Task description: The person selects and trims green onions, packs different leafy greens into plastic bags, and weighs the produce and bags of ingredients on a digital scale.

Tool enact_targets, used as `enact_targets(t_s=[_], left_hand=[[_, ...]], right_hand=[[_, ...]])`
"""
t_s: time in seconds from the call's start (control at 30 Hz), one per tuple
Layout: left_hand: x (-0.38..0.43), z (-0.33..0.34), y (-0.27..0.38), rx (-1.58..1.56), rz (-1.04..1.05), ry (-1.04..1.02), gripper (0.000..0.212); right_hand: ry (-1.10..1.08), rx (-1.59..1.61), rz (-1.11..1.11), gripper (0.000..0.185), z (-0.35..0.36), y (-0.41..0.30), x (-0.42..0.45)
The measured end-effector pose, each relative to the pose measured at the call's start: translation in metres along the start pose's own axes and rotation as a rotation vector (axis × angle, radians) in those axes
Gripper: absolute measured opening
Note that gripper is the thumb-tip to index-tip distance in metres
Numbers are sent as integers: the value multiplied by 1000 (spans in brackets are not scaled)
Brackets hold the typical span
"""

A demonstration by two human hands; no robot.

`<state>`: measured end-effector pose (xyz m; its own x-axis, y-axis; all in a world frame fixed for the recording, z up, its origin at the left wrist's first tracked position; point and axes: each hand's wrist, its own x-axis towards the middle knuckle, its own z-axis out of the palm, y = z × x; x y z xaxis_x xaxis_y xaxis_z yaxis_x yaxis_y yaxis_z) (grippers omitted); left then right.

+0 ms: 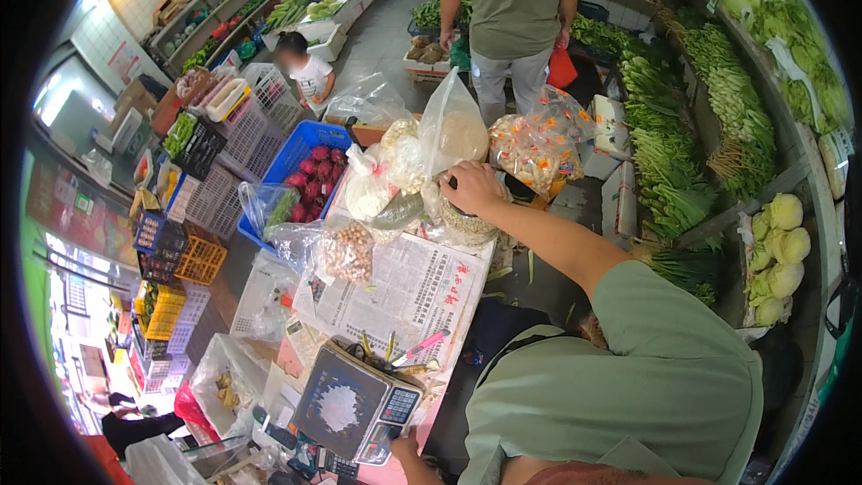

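My right hand reaches over the far end of the table, palm down, onto a clear bag of pale grains or seeds. A small dark item shows by its fingers, and I cannot tell whether the hand grips it. Tied bags of white goods and a tall clear bag of light brown grains stand close by. Near the bottom, my left hand is beside the keypad end of a digital scale; its fingers are partly hidden. White residue marks the scale's dark plate.
Newspaper covers the table, with a bag of round tan items and a pink box cutter on it. Beyond are a blue crate of dragon fruit, two people and leafy greens on the right.
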<state>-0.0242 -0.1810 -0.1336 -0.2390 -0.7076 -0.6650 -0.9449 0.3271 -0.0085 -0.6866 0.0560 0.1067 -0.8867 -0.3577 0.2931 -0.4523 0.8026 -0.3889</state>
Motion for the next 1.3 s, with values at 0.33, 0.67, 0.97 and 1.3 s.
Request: enact_targets(t_s=[0.33, 0.67, 0.97, 1.3], left_hand=[[-2, 5, -2, -13, -14, 14, 80], [-27, -16, 25, -101, -48, 123, 81], [-36, -23, 31, -238, -78, -62, 94], [-61, -50, 53, -149, -310, -18, 84]], right_hand=[[-7, 2, -6, 37, -2, -2, -1], [-3, -5, -6, 34, -2, 2, 2], [-92, -12, 27, 34, -5, 1, 2], [-125, -84, 18, 37, -1, -2, 2]])
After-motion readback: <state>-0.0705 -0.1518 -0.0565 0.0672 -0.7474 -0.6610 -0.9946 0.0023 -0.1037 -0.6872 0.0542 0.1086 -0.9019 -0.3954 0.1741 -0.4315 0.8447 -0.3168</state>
